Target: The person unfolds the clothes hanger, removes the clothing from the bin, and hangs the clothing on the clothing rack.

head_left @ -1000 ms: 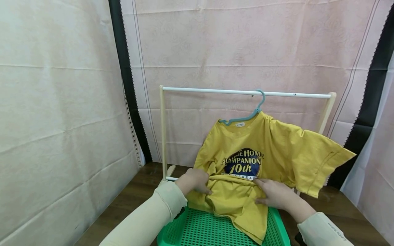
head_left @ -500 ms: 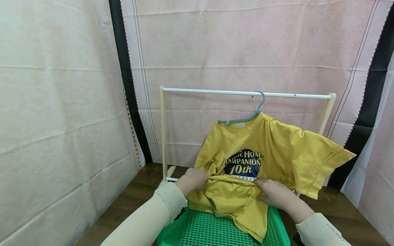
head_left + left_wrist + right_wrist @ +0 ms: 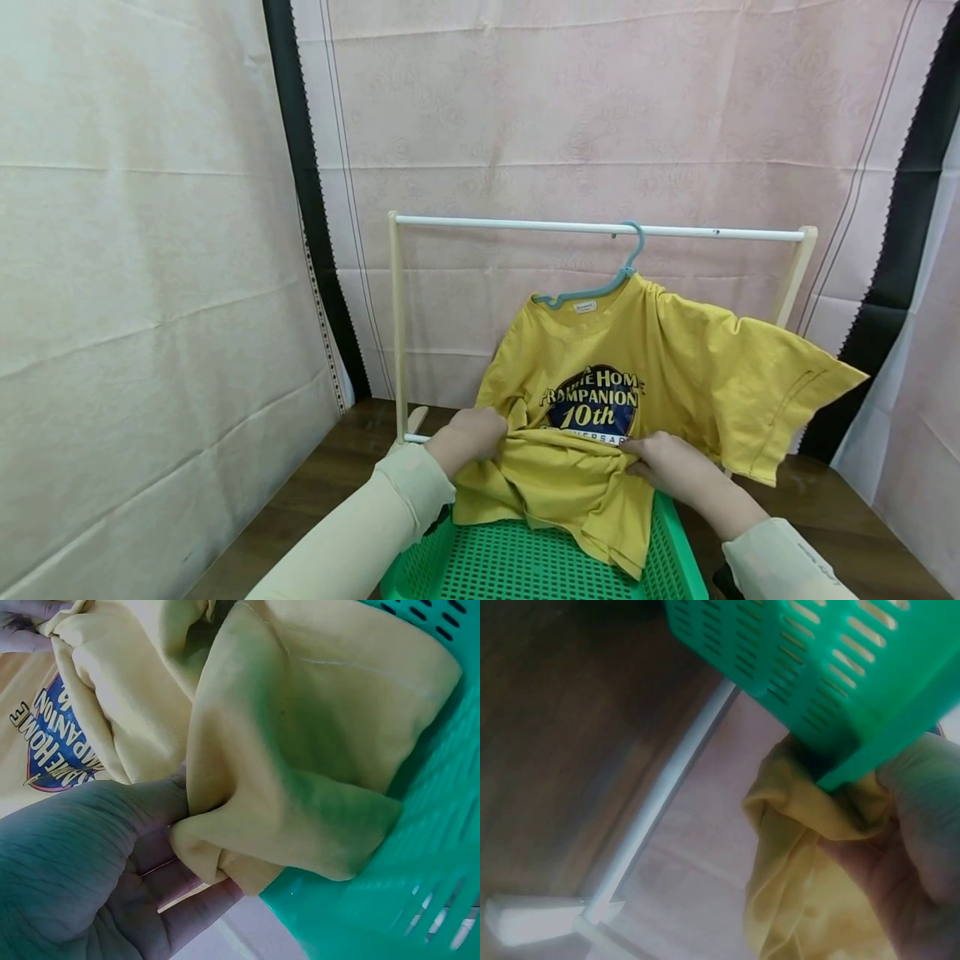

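Observation:
A yellow T-shirt [image 3: 675,350] with a dark blue round print hangs on a light blue hanger [image 3: 585,293]. Only the hanger's left arm and hook show; the rest is under the cloth. My left hand [image 3: 471,437] pinches the shirt's side at the lower left, and in the left wrist view folds of cloth [image 3: 247,750] lie between thumb and fingers. At the lower right my right hand [image 3: 678,467] grips the cloth, seen bunched [image 3: 802,802] in the right wrist view. The lower part is gathered in a crosswise fold below the print.
A green perforated basket [image 3: 540,558] stands under the shirt's hem on the brown wooden table [image 3: 300,517]. The hanger's hook is over the white bar [image 3: 510,222] of a small clothes rack. Pale curtains [image 3: 570,100] surround the table at the back and sides.
The fingers of both hands have curled in on the cloth. The shirt's lower hem has risen a little above the basket. The hanger has stayed in place.

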`<state>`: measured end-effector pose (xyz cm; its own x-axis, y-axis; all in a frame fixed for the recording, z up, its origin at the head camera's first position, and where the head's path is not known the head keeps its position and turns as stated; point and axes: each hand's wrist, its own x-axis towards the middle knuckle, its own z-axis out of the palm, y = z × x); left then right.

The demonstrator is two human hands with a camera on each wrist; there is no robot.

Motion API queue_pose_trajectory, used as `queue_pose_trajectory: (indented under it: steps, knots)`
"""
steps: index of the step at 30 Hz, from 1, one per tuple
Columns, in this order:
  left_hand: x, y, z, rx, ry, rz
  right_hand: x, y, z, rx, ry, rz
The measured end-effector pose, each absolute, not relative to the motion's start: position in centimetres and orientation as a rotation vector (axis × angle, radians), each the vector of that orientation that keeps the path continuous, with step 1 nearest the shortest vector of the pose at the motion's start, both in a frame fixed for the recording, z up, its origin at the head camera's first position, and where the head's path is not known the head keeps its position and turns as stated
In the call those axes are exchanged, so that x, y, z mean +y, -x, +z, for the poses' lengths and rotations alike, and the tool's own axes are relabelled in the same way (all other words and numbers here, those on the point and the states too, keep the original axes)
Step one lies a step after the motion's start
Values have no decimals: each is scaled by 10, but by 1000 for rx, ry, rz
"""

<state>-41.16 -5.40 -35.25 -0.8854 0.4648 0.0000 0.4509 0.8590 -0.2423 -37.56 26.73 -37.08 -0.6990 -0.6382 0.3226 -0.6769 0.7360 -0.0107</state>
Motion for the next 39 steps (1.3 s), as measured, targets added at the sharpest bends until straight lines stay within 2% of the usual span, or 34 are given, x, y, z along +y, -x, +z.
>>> queue_pose_trajectory:
  steps: [26, 39]
  knots:
    - [-64, 408, -336, -2917, 868, 307, 271, 373, -362, -2586, -959, 103]
    - [-65, 414, -329, -2778, 791, 304, 272, 372, -356, -2407, -883, 46]
